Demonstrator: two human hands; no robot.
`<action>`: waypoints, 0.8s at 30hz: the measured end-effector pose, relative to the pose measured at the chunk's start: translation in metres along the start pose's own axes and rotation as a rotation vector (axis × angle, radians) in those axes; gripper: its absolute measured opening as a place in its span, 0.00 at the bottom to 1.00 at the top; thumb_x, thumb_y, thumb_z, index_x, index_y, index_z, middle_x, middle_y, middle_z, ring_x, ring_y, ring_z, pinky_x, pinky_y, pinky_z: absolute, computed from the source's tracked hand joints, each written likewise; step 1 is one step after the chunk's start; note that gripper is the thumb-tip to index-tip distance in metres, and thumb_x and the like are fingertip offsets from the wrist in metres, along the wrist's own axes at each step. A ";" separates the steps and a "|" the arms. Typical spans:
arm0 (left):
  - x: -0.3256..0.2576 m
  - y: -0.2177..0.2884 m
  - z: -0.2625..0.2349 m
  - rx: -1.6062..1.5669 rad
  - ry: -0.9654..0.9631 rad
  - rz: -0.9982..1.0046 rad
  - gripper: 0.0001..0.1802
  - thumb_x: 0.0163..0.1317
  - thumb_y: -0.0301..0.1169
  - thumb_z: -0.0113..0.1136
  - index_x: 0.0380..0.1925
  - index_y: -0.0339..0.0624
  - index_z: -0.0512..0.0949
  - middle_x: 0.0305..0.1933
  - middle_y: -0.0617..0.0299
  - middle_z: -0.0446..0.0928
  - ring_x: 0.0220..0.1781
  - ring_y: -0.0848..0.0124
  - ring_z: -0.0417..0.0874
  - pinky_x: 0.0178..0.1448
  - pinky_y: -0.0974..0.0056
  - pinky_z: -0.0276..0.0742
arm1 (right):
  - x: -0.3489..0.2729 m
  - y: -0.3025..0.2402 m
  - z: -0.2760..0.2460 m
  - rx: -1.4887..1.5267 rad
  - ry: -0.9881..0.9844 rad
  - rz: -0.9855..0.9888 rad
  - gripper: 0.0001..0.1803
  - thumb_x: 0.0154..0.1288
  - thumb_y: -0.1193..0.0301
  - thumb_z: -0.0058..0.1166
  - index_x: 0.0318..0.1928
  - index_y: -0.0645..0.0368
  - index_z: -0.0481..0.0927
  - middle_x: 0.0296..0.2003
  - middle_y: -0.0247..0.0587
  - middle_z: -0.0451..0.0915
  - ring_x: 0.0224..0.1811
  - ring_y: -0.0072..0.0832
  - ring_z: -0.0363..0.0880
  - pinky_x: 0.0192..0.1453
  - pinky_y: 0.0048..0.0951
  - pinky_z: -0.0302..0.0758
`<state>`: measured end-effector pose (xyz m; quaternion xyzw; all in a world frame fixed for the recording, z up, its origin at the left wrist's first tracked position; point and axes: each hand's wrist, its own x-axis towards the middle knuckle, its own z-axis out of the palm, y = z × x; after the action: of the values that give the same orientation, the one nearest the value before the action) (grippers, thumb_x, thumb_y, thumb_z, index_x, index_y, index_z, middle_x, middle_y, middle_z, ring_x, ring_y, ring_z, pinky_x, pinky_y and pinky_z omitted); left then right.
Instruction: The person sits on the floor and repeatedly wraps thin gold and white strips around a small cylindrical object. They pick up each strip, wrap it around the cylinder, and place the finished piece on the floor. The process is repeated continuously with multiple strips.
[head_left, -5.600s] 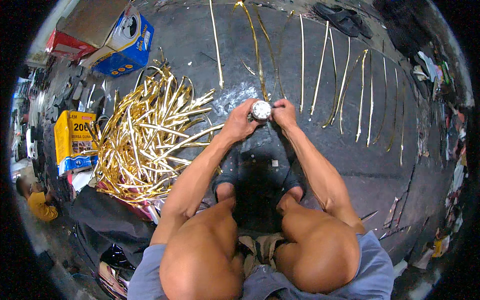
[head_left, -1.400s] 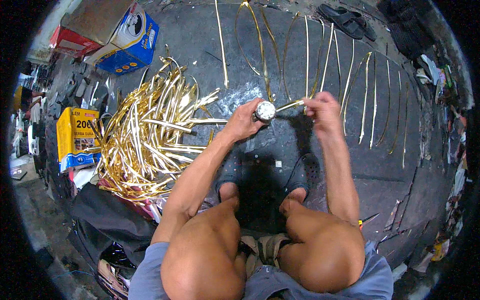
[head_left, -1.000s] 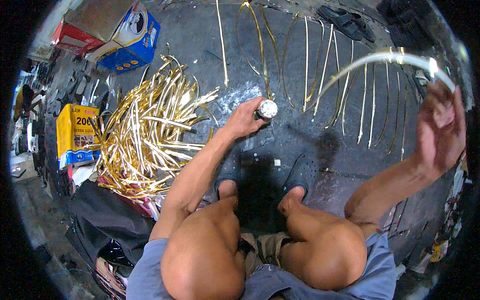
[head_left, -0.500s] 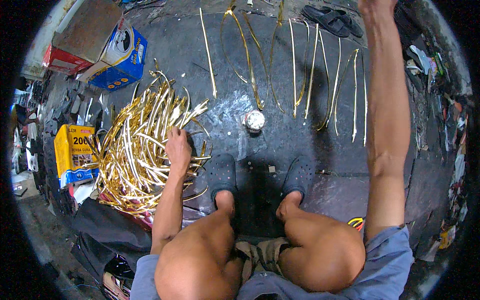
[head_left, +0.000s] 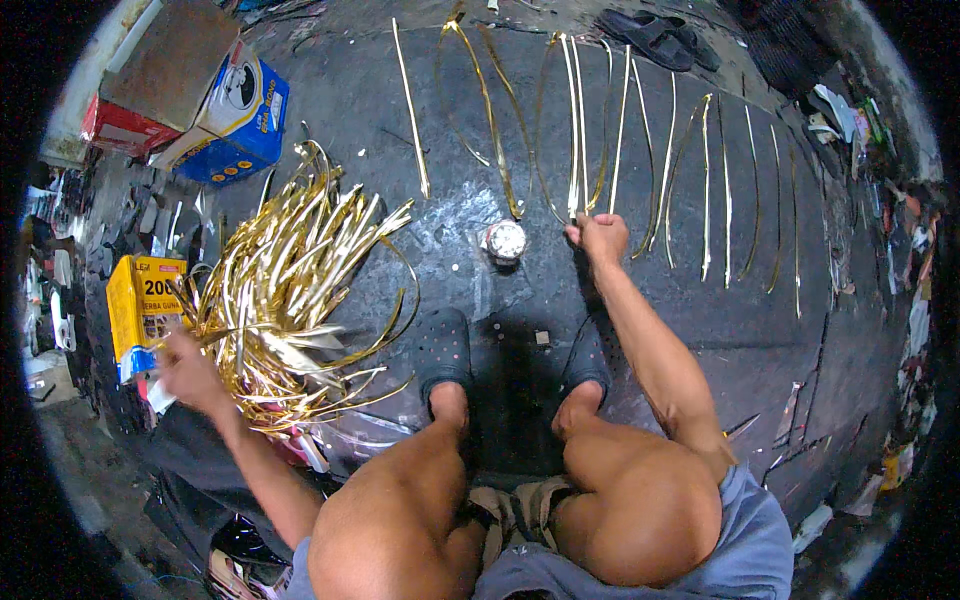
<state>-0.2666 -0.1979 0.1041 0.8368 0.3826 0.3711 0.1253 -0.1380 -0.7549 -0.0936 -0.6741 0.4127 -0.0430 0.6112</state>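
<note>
A big heap of shiny gold strips (head_left: pixel 300 260) lies at the left. My left hand (head_left: pixel 192 375) is at the heap's left edge, beside a yellow box; motion smears its fingers, so what they hold does not show. Over at the row of laid-out strips, my right hand (head_left: pixel 604 238) is closed, its fingers pinching the lower end of a narrow gold strip (head_left: pixel 575 130). More strips (head_left: pixel 706 190) lie apart to the right of it, roughly lengthwise, some bent into loops. Left of my right hand stands a small round container with a whitish top (head_left: pixel 506 240).
The yellow box (head_left: pixel 140 300) stands by the heap. A blue box (head_left: pixel 240 120) and an open brown carton (head_left: pixel 160 65) are at the far left. Dark sandals (head_left: pixel 660 38) lie at the far edge. My feet in dark clogs (head_left: pixel 442 350) rest on the dark floor mat.
My right hand has come back from the far right to the middle strips, where another strip now lies. More strips show at the right. My left hand has moved left across the heap.
</note>
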 end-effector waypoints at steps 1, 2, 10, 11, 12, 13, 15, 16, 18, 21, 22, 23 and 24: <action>0.026 0.000 -0.038 0.033 0.119 -0.063 0.12 0.67 0.33 0.65 0.37 0.34 0.87 0.32 0.55 0.86 0.31 0.65 0.84 0.37 0.59 0.78 | -0.012 0.004 0.000 -0.101 -0.071 -0.038 0.12 0.62 0.79 0.63 0.42 0.66 0.73 0.31 0.47 0.83 0.29 0.35 0.89 0.29 0.29 0.84; 0.048 0.009 -0.066 -0.075 0.207 -0.142 0.12 0.67 0.33 0.65 0.40 0.34 0.88 0.34 0.56 0.87 0.32 0.67 0.86 0.37 0.60 0.79 | -0.016 0.007 -0.010 -0.203 -0.116 -0.085 0.14 0.62 0.78 0.64 0.43 0.65 0.73 0.32 0.47 0.84 0.31 0.35 0.89 0.31 0.31 0.84; -0.027 0.128 -0.028 -0.410 -0.452 0.266 0.13 0.54 0.19 0.74 0.39 0.36 0.82 0.32 0.68 0.77 0.35 0.79 0.77 0.41 0.69 0.76 | -0.099 -0.013 0.009 -0.560 -0.612 -0.799 0.45 0.45 0.68 0.75 0.66 0.53 0.70 0.57 0.49 0.74 0.56 0.42 0.78 0.60 0.40 0.77; -0.054 0.154 -0.006 -0.371 -0.590 0.550 0.15 0.53 0.24 0.74 0.41 0.39 0.82 0.38 0.65 0.82 0.36 0.76 0.80 0.40 0.68 0.77 | -0.101 -0.011 0.015 -0.561 -0.577 -0.811 0.43 0.46 0.67 0.76 0.65 0.54 0.72 0.56 0.49 0.75 0.55 0.41 0.79 0.60 0.40 0.77; -0.083 0.167 0.013 -0.501 -0.908 0.311 0.14 0.55 0.24 0.71 0.42 0.39 0.82 0.38 0.65 0.82 0.38 0.76 0.80 0.40 0.67 0.77 | -0.102 -0.010 0.022 -0.559 -0.545 -0.828 0.41 0.47 0.66 0.77 0.64 0.56 0.74 0.55 0.48 0.77 0.55 0.39 0.80 0.60 0.40 0.78; -0.107 0.174 0.040 -0.524 -1.057 0.443 0.13 0.56 0.23 0.67 0.43 0.39 0.83 0.38 0.65 0.82 0.35 0.76 0.80 0.38 0.67 0.76 | -0.097 -0.007 0.024 -0.568 -0.504 -0.845 0.40 0.48 0.65 0.78 0.62 0.57 0.75 0.54 0.47 0.79 0.54 0.38 0.81 0.59 0.39 0.78; -0.149 0.184 0.066 -0.633 -1.406 0.045 0.12 0.58 0.20 0.62 0.42 0.40 0.83 0.33 0.62 0.80 0.29 0.76 0.81 0.33 0.69 0.74 | -0.086 -0.001 0.029 -0.348 -0.540 -0.745 0.34 0.50 0.64 0.76 0.58 0.58 0.78 0.49 0.48 0.83 0.52 0.42 0.84 0.58 0.40 0.79; -0.169 0.179 0.083 -0.688 -1.534 -0.156 0.13 0.58 0.19 0.62 0.44 0.39 0.83 0.33 0.62 0.80 0.28 0.76 0.81 0.31 0.70 0.75 | -0.082 0.001 0.029 -0.242 -0.557 -0.693 0.31 0.51 0.64 0.75 0.56 0.59 0.79 0.47 0.48 0.85 0.51 0.44 0.85 0.57 0.40 0.80; -0.203 0.179 0.098 -0.874 -1.405 -0.272 0.16 0.57 0.17 0.62 0.47 0.37 0.82 0.32 0.63 0.78 0.27 0.75 0.83 0.29 0.70 0.77 | -0.082 -0.015 0.025 -0.226 -0.370 -0.534 0.28 0.54 0.64 0.76 0.52 0.63 0.79 0.44 0.46 0.87 0.47 0.36 0.88 0.51 0.39 0.83; -0.220 0.174 0.116 -0.883 -1.516 -0.440 0.24 0.57 0.15 0.63 0.56 0.35 0.79 0.31 0.63 0.78 0.28 0.73 0.85 0.29 0.71 0.80 | -0.076 -0.033 0.015 0.085 -0.338 -0.465 0.33 0.56 0.68 0.76 0.57 0.67 0.73 0.44 0.49 0.86 0.44 0.33 0.88 0.47 0.33 0.85; -0.224 0.171 0.121 -0.865 -1.567 -0.498 0.25 0.57 0.15 0.63 0.58 0.34 0.78 0.31 0.63 0.79 0.28 0.73 0.85 0.28 0.71 0.80 | -0.083 -0.043 0.012 0.074 -0.345 -0.471 0.34 0.56 0.69 0.76 0.58 0.68 0.72 0.45 0.49 0.86 0.43 0.33 0.88 0.46 0.31 0.85; -0.228 0.163 0.128 -0.897 -1.587 -0.588 0.28 0.58 0.16 0.64 0.61 0.32 0.75 0.32 0.63 0.79 0.28 0.73 0.85 0.28 0.72 0.80 | -0.091 -0.052 0.011 0.066 -0.354 -0.477 0.35 0.57 0.69 0.76 0.59 0.69 0.70 0.45 0.49 0.86 0.43 0.32 0.88 0.45 0.29 0.85; -0.230 0.165 0.128 -0.915 -1.615 -0.635 0.28 0.59 0.16 0.64 0.61 0.31 0.75 0.32 0.63 0.79 0.28 0.73 0.85 0.28 0.72 0.79 | -0.097 -0.055 0.011 0.103 -0.408 -0.508 0.36 0.57 0.68 0.76 0.60 0.69 0.69 0.45 0.50 0.86 0.43 0.32 0.88 0.44 0.30 0.86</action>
<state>-0.1842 -0.4688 -0.0243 0.5680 0.2085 -0.2516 0.7554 -0.1677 -0.6921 -0.0056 -0.7186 0.0977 -0.0791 0.6840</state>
